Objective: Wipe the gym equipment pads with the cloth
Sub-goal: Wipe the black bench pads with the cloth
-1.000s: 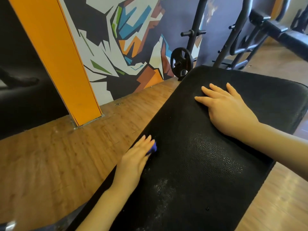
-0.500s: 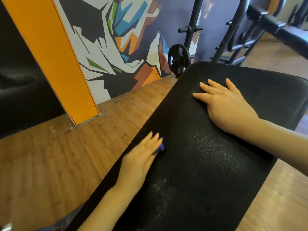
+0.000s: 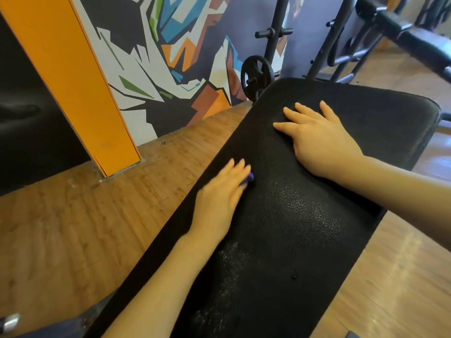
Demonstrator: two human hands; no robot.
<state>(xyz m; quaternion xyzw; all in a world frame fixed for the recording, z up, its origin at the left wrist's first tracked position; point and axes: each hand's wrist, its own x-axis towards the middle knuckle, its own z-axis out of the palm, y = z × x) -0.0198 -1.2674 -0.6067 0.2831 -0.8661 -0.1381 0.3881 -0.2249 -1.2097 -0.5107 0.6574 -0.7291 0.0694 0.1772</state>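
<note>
A long black textured bench pad (image 3: 305, 228) runs from the lower middle up to the right. My left hand (image 3: 219, 198) lies flat on the pad's left part, fingers straight, pressing a purple cloth (image 3: 249, 178) against it. Only a small corner of the cloth shows under the fingertips. My right hand (image 3: 319, 140) rests flat on the pad's far part, fingers spread. A pale dusty smear (image 3: 227, 269) marks the pad near my left forearm.
Wooden floor (image 3: 73, 228) lies left and right of the bench. An orange pillar (image 3: 80, 89) and a painted mural wall stand at the left. A black weight plate (image 3: 256, 75) on a rack and more dark machines (image 3: 402, 35) stand behind the pad.
My left hand has slid the cloth forward along the pad, away from its left edge and toward my right hand. My right hand has stayed planted on the pad.
</note>
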